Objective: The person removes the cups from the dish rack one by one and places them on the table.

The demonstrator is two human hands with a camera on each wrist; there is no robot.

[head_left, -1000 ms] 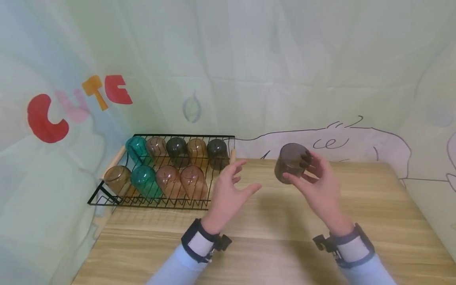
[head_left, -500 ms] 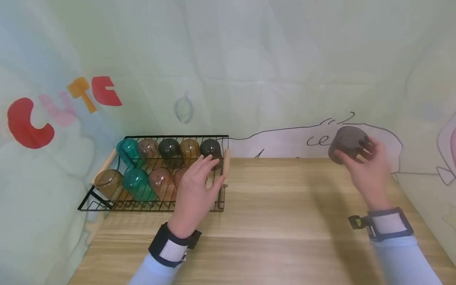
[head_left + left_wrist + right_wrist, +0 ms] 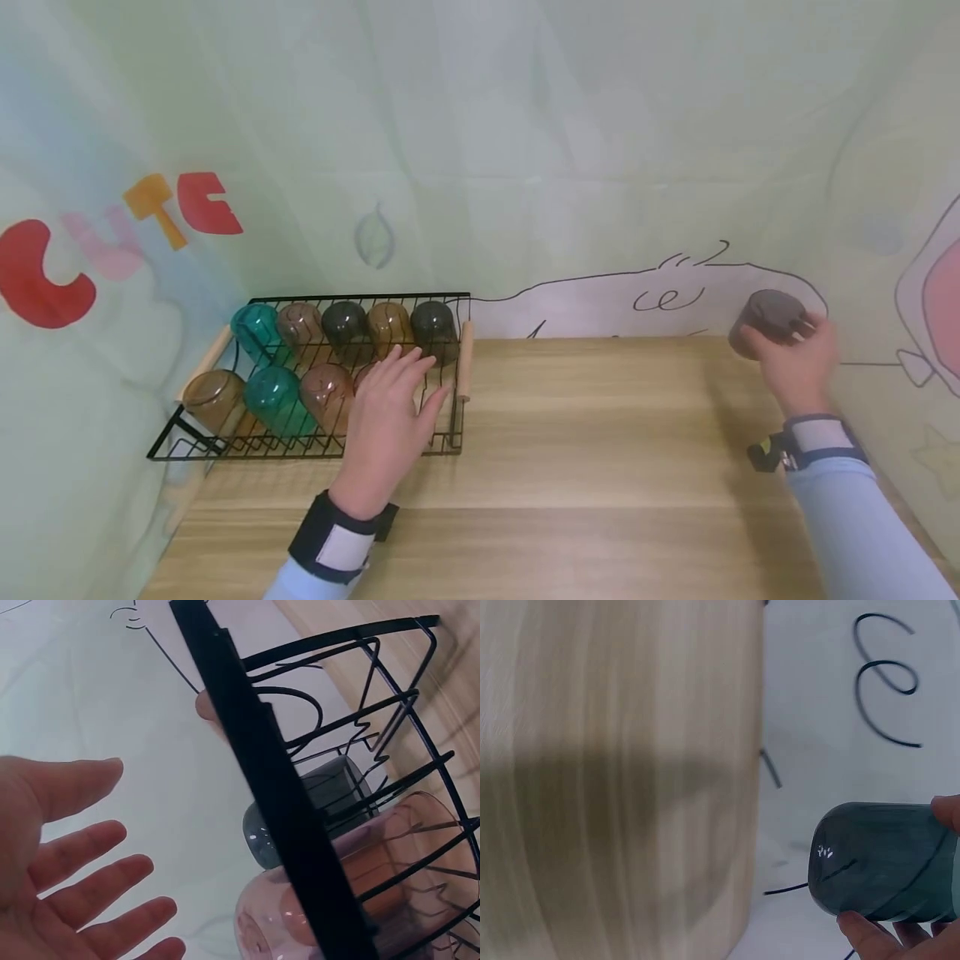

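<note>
My right hand (image 3: 801, 362) grips a dark grey see-through glass cup (image 3: 767, 315) by its side, above the table's far right corner. In the right wrist view the cup (image 3: 881, 859) has its rounded base towards the tabletop, apart from it. The left hand (image 3: 386, 425) hovers over the front right of a black wire rack (image 3: 460, 437), fingers spread and holding nothing. It hides part of a pink cup (image 3: 363, 375). From the left wrist, that hand (image 3: 82, 870) appears apart from the rack's thick black bar (image 3: 277, 795).
Several upside-down glass cups stand in two rows in the rack: teal cup (image 3: 277, 400), amber cup (image 3: 215, 400), grey cup (image 3: 433, 329) and others. Wooden handles (image 3: 466, 362) flank the rack. A wooden tabletop (image 3: 585, 450) meets a printed cloth backdrop (image 3: 480, 167).
My right hand has carried the grey cup rightwards, then slightly lower. The left hand has moved leftwards from beside the rack to over its front row. The head view has shifted somewhat.
</note>
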